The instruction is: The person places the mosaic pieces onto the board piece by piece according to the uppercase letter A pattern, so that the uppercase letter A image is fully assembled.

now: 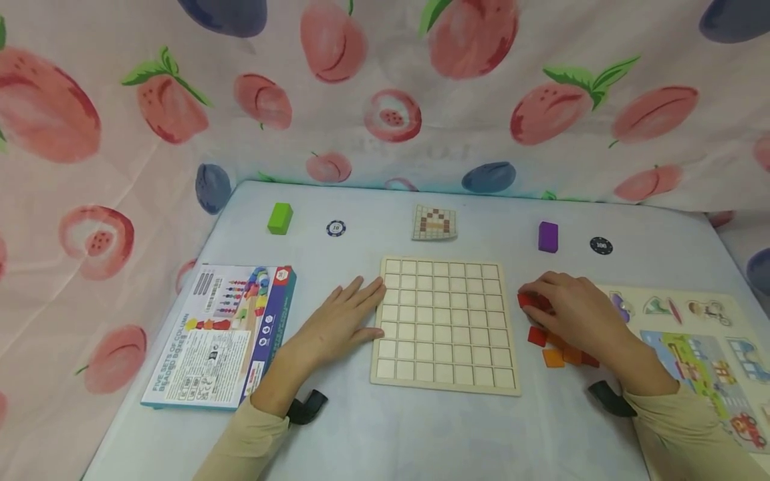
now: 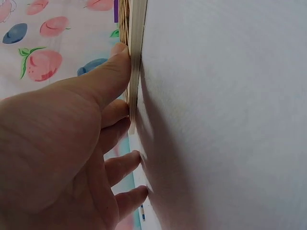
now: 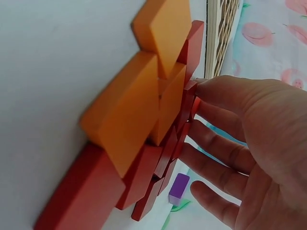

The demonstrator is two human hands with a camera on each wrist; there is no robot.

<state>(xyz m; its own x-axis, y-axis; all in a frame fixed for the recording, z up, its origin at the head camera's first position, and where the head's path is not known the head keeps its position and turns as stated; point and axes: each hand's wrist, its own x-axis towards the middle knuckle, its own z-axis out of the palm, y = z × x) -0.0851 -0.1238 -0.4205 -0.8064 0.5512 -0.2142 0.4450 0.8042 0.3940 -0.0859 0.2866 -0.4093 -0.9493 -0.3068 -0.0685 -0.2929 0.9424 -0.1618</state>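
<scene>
A wooden grid board [image 1: 445, 324] with bare square cells lies flat in the middle of the table. My left hand [image 1: 337, 324] rests at its left edge, fingers spread and mostly straight, with fingertips and thumb touching the rim. Right of the board, my right hand [image 1: 574, 314] pinches a red square tile [image 1: 523, 300] between thumb and fingers. Below and around that hand several other tiles lie in a loose cluster, among them a red tile [image 1: 537, 336] and an orange tile [image 1: 553, 358]. The right wrist view shows orange tiles [image 3: 127, 115] lying against red ones; the fingers partly hide the pinched tile.
A small pattern card [image 1: 434, 223] lies behind the board. Farther out are a green block [image 1: 280, 218], a purple block [image 1: 548, 236], a "10" chip [image 1: 335, 228] and a "100" chip [image 1: 601, 246]. A bead-set box [image 1: 222, 334] lies left; a picture board [image 1: 704, 354] lies right, partly under the right arm.
</scene>
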